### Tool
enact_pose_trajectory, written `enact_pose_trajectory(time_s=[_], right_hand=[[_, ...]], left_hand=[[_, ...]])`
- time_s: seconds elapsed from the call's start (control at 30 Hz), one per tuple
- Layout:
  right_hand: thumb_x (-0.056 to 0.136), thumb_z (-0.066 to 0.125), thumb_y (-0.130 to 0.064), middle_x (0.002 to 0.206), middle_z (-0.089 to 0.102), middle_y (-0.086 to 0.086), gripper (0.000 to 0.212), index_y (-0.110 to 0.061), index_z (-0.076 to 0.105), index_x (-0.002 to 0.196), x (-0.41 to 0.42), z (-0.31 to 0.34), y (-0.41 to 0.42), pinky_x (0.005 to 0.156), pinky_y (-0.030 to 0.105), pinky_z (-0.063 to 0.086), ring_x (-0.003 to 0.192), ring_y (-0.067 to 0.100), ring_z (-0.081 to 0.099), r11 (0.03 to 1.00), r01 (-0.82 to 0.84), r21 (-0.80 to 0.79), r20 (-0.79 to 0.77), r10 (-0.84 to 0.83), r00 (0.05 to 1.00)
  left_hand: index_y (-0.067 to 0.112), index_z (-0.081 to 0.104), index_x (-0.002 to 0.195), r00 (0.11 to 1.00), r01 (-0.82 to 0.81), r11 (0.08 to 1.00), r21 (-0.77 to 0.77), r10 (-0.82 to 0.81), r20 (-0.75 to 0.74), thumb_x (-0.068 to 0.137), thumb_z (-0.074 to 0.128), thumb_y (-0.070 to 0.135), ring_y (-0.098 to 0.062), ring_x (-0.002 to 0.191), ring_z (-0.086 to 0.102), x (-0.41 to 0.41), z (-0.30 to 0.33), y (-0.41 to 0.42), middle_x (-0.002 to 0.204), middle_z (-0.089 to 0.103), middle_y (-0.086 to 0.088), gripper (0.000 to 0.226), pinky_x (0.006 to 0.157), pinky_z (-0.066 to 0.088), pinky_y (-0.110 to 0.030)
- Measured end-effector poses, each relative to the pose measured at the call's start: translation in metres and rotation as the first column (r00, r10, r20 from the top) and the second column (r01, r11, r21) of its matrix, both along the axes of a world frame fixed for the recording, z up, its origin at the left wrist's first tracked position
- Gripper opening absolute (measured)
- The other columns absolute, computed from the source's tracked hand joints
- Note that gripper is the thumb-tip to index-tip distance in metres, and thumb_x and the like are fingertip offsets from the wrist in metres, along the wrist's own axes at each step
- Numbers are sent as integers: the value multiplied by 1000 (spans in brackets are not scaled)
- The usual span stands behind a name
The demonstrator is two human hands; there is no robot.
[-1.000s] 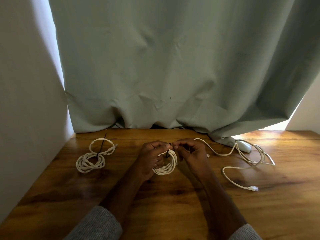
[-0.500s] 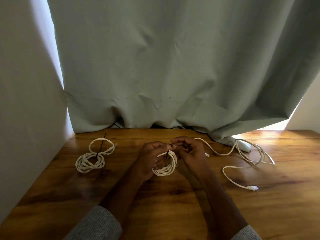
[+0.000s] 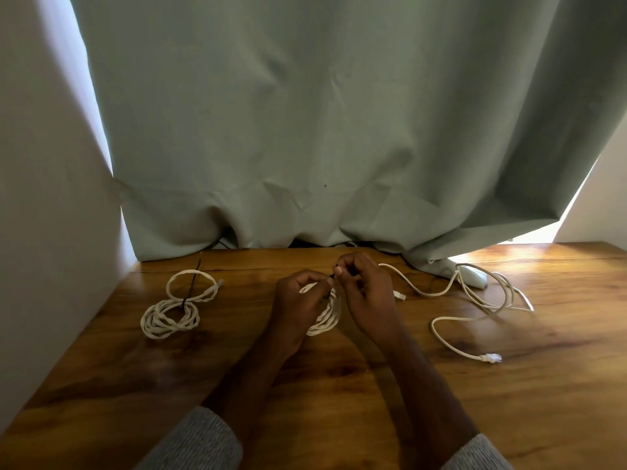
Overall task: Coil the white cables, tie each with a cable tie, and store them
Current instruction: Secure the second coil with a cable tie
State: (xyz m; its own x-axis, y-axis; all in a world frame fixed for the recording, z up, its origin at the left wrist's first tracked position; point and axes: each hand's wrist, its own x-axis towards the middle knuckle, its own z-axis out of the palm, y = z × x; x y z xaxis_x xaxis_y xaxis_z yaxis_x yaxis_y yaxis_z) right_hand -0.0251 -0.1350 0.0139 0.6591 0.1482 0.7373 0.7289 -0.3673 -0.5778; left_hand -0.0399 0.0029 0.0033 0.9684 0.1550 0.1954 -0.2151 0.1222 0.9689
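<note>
A coiled white cable (image 3: 326, 318) is held over the middle of the wooden table (image 3: 305, 395). My left hand (image 3: 296, 310) grips the coil's left side. My right hand (image 3: 364, 293) pinches the end of a thin black cable tie (image 3: 331, 279) that wraps the coil's top. To the left lies another white cable coil (image 3: 171, 315), bound by a black cable tie (image 3: 188, 293) whose long tail points away from me. On the right, a loose white cable (image 3: 475, 300) sprawls uncoiled, one plug (image 3: 492, 357) near me.
A grey-green curtain (image 3: 322, 130) hangs down onto the back edge of the table. A white wall (image 3: 44, 232) closes the left side. A white rounded object (image 3: 475, 278) sits under the curtain hem at the back right.
My right hand has risen slightly, drawing the black tie's end upward from the coil. The left hand and the other cables stay where they were.
</note>
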Motion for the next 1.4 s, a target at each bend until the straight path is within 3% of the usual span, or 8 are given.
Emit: enact_pose_trajectory(time_s=[0.07, 0.17, 0.43, 0.67, 0.8, 0.97, 1.17, 1.4], right_hand=[[100, 59, -14, 90, 63, -8, 11, -19, 64, 93, -1, 1, -1, 66, 28, 50, 84, 15, 62, 999, 7, 38, -35, -6, 999], [100, 60, -9, 89, 65, -7, 14, -21, 65, 94, -3, 2, 1, 67, 24, 51, 84, 13, 64, 995, 7, 96, -74, 0, 997], [104, 55, -16, 72, 60, -3, 14, -21, 61, 92, -2, 9, -12, 61, 36, 50, 63, 20, 57, 896, 122, 428, -209, -34, 977], [106, 50, -15, 65, 55, -2, 18, -15, 60, 91, -3, 10, -9, 59, 33, 46, 58, 16, 52, 810, 100, 578, -263, 70, 962], [104, 52, -11, 65, 57, -5, 13, -10, 60, 94, -8, 11, -2, 56, 31, 47, 57, 13, 53, 840, 65, 538, -214, 62, 975], [98, 63, -8, 89, 70, -2, 12, -14, 68, 107, -7, 5, -5, 70, 33, 57, 82, 20, 66, 925, -2, 381, -214, 90, 973], [96, 61, 1, 86, 75, 7, 14, -3, 74, 94, -12, 2, -2, 71, 27, 57, 83, 18, 73, 944, -117, 308, -285, 208, 936], [100, 61, -9, 77, 69, 4, 15, -7, 70, 88, -7, -1, 0, 64, 29, 53, 71, 17, 66, 967, -10, 254, -250, 75, 965]], left_hand=[[20, 68, 94, 997, -55, 998, 38, 53, 65, 84, 74, 11, -18, 64, 69, 1, -1, 0, 81, 72, -4, 14, 52, 55, -31], [28, 73, 103, 986, -43, 988, 146, 19, 165, 85, 74, 10, -14, 89, 72, 1, -2, 0, 97, 75, 5, 25, 71, 57, -27], [23, 76, 93, 980, 18, 982, 187, -54, 192, 85, 74, 6, -3, 72, 71, -5, 2, -7, 77, 75, 10, 19, 66, 53, -17], [12, 77, 100, 972, 25, 966, 259, -84, 221, 71, 87, 12, -12, 88, 73, -4, -3, -13, 94, 77, 1, 31, 80, 58, -26], [19, 75, 94, 983, 6, 978, 210, -44, 176, 75, 84, 11, -11, 81, 73, -2, -3, -9, 86, 76, 3, 22, 74, 58, -25], [22, 74, 89, 987, -14, 986, 169, -13, 158, 76, 83, 10, -14, 77, 73, -3, -5, -3, 80, 76, 2, 19, 70, 59, -28], [29, 72, 84, 987, -29, 994, 108, 11, 158, 76, 82, 7, -8, 76, 72, -1, -2, 1, 77, 75, 10, 25, 64, 55, -18], [9, 68, 87, 997, 34, 998, -58, -30, 78, 96, 59, 10, -16, 63, 67, -2, 0, 2, 74, 69, -6, 12, 53, 51, -25]])
